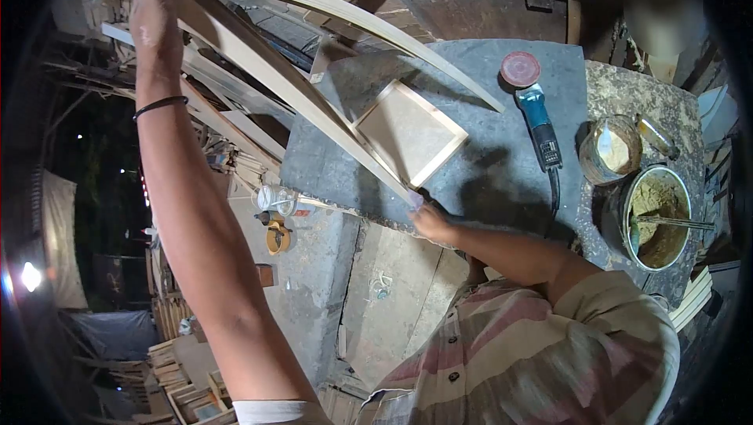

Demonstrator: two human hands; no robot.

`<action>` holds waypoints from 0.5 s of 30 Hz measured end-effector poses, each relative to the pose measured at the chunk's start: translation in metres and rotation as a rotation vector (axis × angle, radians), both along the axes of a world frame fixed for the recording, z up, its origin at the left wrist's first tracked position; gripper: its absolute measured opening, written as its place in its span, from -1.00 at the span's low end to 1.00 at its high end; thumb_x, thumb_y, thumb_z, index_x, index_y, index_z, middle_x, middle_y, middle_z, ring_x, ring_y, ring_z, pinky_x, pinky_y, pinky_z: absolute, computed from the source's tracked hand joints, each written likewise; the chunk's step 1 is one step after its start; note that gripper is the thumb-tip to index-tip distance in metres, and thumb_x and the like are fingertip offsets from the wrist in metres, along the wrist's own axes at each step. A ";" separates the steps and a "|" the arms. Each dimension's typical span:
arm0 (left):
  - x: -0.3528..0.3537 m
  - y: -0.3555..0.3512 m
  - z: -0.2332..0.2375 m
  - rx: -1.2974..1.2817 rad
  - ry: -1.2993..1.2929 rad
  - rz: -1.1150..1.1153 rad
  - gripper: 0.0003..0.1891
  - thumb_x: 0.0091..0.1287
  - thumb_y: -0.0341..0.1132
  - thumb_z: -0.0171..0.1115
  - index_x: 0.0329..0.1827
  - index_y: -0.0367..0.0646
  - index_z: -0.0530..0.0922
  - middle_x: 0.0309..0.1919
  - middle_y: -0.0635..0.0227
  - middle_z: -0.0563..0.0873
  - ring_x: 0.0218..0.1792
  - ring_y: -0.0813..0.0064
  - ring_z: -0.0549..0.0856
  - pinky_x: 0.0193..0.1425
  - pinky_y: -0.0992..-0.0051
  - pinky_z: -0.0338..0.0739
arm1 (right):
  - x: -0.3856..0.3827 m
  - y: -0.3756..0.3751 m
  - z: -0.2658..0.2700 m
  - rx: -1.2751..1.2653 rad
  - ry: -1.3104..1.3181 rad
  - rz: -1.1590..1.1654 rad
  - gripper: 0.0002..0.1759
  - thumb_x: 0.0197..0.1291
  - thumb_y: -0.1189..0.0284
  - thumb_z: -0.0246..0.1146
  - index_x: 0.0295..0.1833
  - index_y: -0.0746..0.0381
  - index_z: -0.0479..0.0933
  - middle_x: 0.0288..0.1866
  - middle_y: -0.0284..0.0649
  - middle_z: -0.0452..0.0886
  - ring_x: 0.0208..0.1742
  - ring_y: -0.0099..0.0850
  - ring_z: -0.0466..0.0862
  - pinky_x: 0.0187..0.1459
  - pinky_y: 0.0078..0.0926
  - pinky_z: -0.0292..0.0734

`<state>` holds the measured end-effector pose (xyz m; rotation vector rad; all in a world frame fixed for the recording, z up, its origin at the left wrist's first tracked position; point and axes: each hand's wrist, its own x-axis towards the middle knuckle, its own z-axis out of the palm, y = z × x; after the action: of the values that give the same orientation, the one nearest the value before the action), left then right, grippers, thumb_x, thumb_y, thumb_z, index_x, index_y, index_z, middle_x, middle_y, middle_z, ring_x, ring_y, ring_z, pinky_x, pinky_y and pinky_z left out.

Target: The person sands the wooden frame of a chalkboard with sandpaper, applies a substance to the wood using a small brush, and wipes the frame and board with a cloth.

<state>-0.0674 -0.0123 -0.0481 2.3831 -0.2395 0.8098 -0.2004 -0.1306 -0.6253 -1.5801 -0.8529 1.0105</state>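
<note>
A cluttered workshop surrounds a grey worktable (314, 166), with loose timber (227, 123) beside and beyond it; at the far left a bright lamp (30, 277) shines against a dark area near a hanging cloth (61, 237).

In the head view, the right hand (427, 219) is closed, its fingers clamped on the near end of a long straight strip (314, 111) at the table's near edge. The left hand (154, 21) reaches to the upper left, at the far ends of this strip and a curved strip (337, 7); its fingertips run close to the picture's top edge, so how far they are closed cannot be told.

Both strips are pale, bare wood. They spread apart from the left hand, the straight one slanting across the table's left part, the curved one bowing above the tabletop to a narrow tip. Whether they are joined at the far end cannot be made out.

Between them is a shallow, pale wooden frame (412, 133) with a flat panel inside. Right of it lies a blue and black power tool (540, 127) with a round reddish disc (520, 69). Farther right, on a speckled surface (627, 87), stand a small tub (613, 150) and a bucket (659, 217) of yellowish paste with a stick in it.
</note>
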 end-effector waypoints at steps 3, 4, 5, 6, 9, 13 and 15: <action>0.002 0.014 0.007 0.081 -0.033 0.049 -0.31 0.63 0.18 -0.21 0.21 -0.28 0.68 0.18 0.17 0.70 0.18 0.35 0.59 0.41 0.39 0.32 | -0.010 0.007 -0.003 0.050 -0.050 -0.234 -0.31 0.42 0.34 0.11 0.55 0.43 0.17 0.52 0.26 0.32 0.52 -0.01 0.39 0.49 -0.22 0.28; 0.003 0.021 0.007 0.114 -0.062 0.081 -0.31 0.59 0.23 -0.09 0.20 -0.28 0.69 0.11 0.20 0.73 0.08 0.39 0.61 0.33 0.40 0.38 | -0.006 0.000 0.034 0.044 -0.047 -0.235 -0.31 0.42 0.34 0.11 0.55 0.43 0.17 0.52 0.26 0.32 0.52 -0.01 0.39 0.49 -0.22 0.28; 0.008 0.023 0.004 -0.102 -0.102 0.123 -0.36 0.60 0.19 -0.06 0.17 -0.23 0.71 0.11 0.22 0.73 0.08 0.39 0.62 0.31 0.40 0.39 | 0.000 -0.010 0.095 0.094 0.002 -0.289 -0.37 0.44 0.27 0.10 0.46 0.46 0.28 0.37 0.31 0.44 0.41 0.07 0.48 0.42 -0.17 0.35; 0.010 0.028 0.005 -0.173 -0.092 0.142 -0.40 0.60 0.16 -0.04 0.17 -0.21 0.71 0.11 0.24 0.72 0.09 0.38 0.62 0.33 0.40 0.38 | 0.005 -0.011 0.128 0.146 0.051 -0.336 -0.40 0.46 0.20 0.10 0.36 0.48 0.40 0.22 0.36 0.56 0.31 0.15 0.56 0.34 -0.12 0.43; 0.004 0.014 0.003 -0.085 -0.098 0.151 -0.42 0.60 0.13 -0.02 0.18 -0.21 0.70 0.13 0.23 0.72 0.11 0.39 0.61 0.34 0.40 0.37 | -0.008 0.006 0.127 0.598 -0.206 -0.620 -0.25 0.44 0.27 0.11 0.59 0.46 0.10 0.56 0.31 0.24 0.61 0.04 0.24 0.57 -0.21 0.12; 0.004 0.010 0.001 -0.165 -0.131 0.138 -0.43 0.60 0.12 -0.02 0.20 -0.21 0.70 0.13 0.21 0.72 0.13 0.40 0.60 0.34 0.38 0.38 | -0.043 0.017 0.048 0.479 -0.174 -0.772 -0.30 0.46 0.29 0.08 0.60 0.39 0.14 0.59 0.23 0.24 0.64 0.03 0.19 0.59 -0.21 0.08; 0.007 0.016 0.003 -0.162 -0.127 0.134 -0.43 0.60 0.12 -0.02 0.20 -0.21 0.70 0.13 0.21 0.72 0.13 0.40 0.60 0.34 0.37 0.38 | -0.032 0.019 0.060 0.357 -0.040 -0.678 -0.31 0.46 0.27 0.08 0.58 0.38 0.18 0.55 0.24 0.29 0.61 0.04 0.25 0.56 -0.21 0.13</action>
<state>-0.0608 0.0038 -0.0451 2.2162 -0.0623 1.0056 -0.2323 -0.1111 -0.5650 -1.4251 -0.4304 0.3205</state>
